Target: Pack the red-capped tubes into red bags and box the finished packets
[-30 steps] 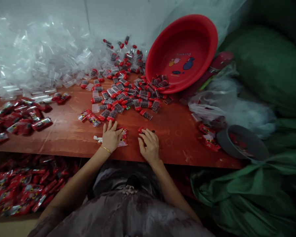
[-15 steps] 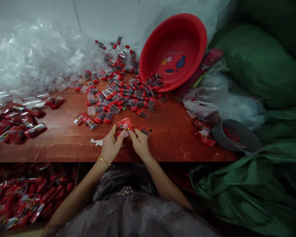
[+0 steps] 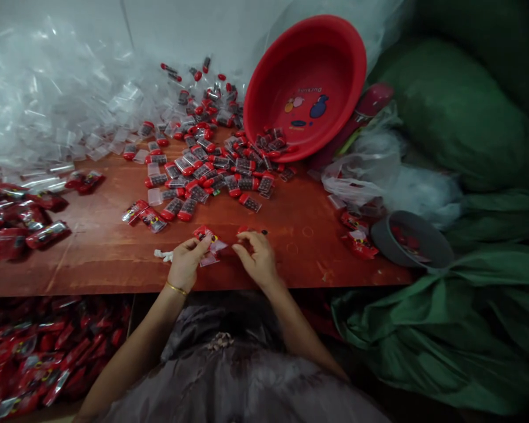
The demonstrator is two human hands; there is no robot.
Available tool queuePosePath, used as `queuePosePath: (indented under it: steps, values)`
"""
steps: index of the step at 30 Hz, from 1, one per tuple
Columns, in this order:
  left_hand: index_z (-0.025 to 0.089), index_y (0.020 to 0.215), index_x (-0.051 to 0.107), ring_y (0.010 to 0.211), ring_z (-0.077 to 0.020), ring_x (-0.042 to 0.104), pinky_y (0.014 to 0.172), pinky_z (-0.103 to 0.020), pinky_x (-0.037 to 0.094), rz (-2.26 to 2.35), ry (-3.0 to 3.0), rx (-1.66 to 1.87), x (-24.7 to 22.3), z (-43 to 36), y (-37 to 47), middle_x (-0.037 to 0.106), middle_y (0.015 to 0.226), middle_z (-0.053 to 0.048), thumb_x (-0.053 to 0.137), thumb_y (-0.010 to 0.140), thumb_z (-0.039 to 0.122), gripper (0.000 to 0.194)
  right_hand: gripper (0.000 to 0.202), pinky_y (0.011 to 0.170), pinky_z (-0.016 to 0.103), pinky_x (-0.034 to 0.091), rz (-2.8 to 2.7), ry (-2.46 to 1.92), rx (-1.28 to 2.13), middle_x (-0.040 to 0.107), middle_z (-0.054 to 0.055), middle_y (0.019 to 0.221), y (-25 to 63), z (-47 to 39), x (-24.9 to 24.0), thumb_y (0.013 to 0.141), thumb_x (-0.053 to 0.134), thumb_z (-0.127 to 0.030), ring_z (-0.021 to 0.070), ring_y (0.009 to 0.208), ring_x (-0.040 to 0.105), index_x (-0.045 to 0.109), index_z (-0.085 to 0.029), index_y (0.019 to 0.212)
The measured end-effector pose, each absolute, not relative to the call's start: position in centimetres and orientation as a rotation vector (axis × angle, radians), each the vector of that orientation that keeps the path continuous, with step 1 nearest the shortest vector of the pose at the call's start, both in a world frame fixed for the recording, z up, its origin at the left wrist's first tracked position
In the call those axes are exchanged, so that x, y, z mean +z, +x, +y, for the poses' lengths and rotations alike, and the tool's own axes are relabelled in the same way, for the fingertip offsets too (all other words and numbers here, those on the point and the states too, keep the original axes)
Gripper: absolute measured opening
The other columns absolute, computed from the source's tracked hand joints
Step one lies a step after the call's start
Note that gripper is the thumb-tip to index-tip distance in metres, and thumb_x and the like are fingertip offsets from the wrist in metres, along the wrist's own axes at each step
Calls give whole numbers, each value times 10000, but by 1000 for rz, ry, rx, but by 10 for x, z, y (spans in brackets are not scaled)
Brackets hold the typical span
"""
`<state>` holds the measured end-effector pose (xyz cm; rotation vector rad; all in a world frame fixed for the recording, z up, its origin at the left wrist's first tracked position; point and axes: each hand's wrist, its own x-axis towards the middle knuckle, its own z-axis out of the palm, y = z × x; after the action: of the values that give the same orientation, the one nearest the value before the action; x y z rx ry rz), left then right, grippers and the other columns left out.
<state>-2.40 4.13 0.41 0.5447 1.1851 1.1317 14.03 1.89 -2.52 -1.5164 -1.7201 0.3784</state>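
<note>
My left hand (image 3: 186, 262) pinches a small red printed plastic packet (image 3: 211, 238) between thumb and fingers, just above the table's front part. A clear-and-red packet piece (image 3: 209, 258) shows beneath it. Apart from the packet, my right hand (image 3: 261, 261) has its thumb and curled fingers spaced, with a gap between them. Just beyond those fingertips a bit of a red item (image 3: 243, 229) shows; the hand covers the rest. Further back lies a heap of small clear cases with red ends and dark contents (image 3: 220, 161).
A red basin (image 3: 308, 76) leans tilted behind the heap. Clear plastic sleeves (image 3: 62, 100) pile up at the back left, filled red packets (image 3: 48, 235) at the left. A grey bowl (image 3: 383, 238) and green sacks (image 3: 445, 323) are on the right; a box of red packets (image 3: 48, 352) sits below.
My right hand has let go of the packet and moved apart from it, to the right. The packet stays in my left hand, now lower and tilted. The view has shifted slightly.
</note>
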Motion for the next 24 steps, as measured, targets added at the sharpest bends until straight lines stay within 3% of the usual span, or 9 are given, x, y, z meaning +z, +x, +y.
queuePosePath:
  steps: [4,9,12,15,18,24]
  values:
    - [132,536,548,454,-64,510,505,-203,460,1180,473,1117,5,47,-23,554,500,41,870,322,411,476,457,828,423,400,-1899,-1968,91,611,147,1124,174,23,-27,794,586,-492,297,996,516,594,-148,1094]
    - [149,602,536,520,-96,566,554,-240,497,1142,380,1008,5,45,-18,604,576,24,867,361,418,490,266,798,411,394,-1910,-2074,79,622,147,1059,174,30,-29,817,582,-387,287,970,515,619,-160,951]
    - [149,647,556,562,-114,593,570,-247,498,1122,368,1001,5,43,-20,631,616,6,859,414,417,466,185,721,359,424,-1749,-1949,328,644,76,831,171,26,-27,799,595,-357,235,814,568,588,-180,850]
    - [149,648,560,572,-114,598,599,-255,503,1104,371,1022,8,42,-23,633,617,5,854,447,400,436,190,572,267,431,-1512,-1666,770,574,-18,647,170,8,-19,824,541,-393,143,579,556,543,-203,824]
    - [145,637,564,579,-113,602,617,-257,505,1079,387,1020,11,40,-23,640,626,1,859,440,386,429,208,494,220,411,-1356,-1415,1035,535,-45,634,165,-12,-6,826,531,-410,92,485,516,529,-203,833]
    - [119,620,593,564,-109,595,585,-243,503,1022,490,1011,15,33,-14,645,620,-8,852,440,413,431,239,442,197,384,-1208,-1311,1222,507,-63,605,152,-22,8,790,576,-425,65,426,479,526,-193,823]
